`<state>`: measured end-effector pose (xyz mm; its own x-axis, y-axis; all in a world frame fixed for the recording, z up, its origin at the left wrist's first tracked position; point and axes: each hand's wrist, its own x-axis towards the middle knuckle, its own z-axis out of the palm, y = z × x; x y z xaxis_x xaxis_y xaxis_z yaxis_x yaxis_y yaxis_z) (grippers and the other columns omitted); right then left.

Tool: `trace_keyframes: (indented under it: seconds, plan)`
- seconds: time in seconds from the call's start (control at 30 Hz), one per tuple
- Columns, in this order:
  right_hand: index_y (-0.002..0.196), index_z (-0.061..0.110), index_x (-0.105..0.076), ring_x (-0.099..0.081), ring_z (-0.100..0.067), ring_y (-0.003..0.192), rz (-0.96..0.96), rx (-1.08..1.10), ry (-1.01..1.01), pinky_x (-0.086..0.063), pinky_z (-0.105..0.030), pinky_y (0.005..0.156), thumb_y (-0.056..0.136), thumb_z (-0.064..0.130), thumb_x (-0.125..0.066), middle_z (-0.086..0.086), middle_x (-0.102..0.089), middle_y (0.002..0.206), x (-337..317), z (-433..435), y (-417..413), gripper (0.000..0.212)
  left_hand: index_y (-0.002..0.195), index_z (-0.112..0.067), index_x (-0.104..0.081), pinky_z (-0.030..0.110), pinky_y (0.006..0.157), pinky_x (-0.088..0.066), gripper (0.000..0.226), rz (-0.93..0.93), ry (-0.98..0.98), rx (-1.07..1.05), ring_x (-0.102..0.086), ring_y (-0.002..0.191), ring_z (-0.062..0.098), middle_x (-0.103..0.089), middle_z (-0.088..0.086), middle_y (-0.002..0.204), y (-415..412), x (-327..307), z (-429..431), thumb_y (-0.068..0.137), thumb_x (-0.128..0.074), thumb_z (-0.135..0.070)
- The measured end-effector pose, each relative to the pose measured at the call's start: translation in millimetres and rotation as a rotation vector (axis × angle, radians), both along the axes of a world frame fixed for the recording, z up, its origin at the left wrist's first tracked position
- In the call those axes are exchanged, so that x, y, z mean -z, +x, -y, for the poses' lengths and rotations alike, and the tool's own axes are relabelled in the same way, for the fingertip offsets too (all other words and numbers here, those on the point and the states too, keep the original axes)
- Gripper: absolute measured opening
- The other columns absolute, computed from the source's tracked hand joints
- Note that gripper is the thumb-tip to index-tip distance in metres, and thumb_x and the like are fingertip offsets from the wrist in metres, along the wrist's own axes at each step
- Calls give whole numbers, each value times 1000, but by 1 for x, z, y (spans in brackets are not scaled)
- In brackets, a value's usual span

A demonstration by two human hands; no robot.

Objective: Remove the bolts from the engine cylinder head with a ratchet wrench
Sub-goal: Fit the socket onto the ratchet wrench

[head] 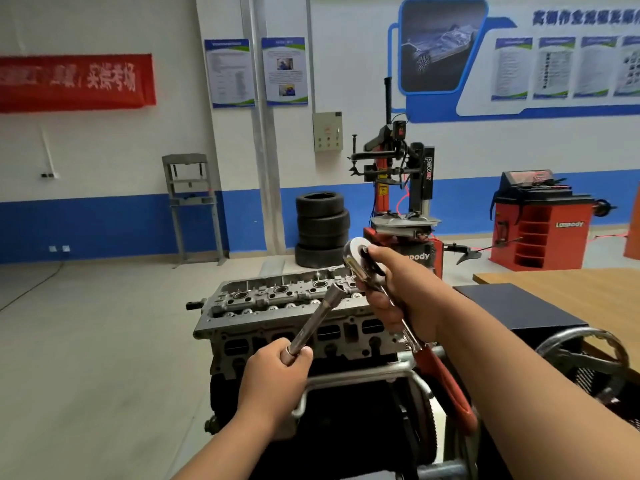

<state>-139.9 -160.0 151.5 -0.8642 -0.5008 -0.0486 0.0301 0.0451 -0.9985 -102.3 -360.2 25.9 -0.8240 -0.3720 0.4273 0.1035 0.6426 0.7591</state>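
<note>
Engine cylinder head (277, 306) sits on engine stand (363, 374), centre, just beyond both hands. Ratchet wrench (412, 337), red-handled, is raised over its right end, right hand (394, 292) fingers curled round shaft. Socket extension bar (315, 323) slants above it, left hand (277, 372) fingers gripping near end.

Grey cylinder head (263, 306); red-handled chrome ratchet (414, 341) raised at its right end; extension bar (317, 318) slanting across its front.
</note>
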Motion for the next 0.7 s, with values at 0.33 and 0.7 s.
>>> trace_keyframes:
  seconds: [0.33,0.7]
  plan:
    - [65,17,-50,-20,-10,36,84,-103,-34,-15,-18,38,88,67,-36,4,-29,47,1,-17,15,57,51,-17,-33,27,46,-25,44,7,-31,57,-31,42,9,-34,-6,43,14,-2,-2,80,-62,-33]
    - [72,11,-56,-30,-12,37,-339,177,231,-27,-21,41,78,62,-61,2,-41,49,3,-7,39,52,56,-22,-40,22,43,-27,38,-37,-156,77,-40,44,7,-45,-13,47,35,-14,-15,81,-56,-46]
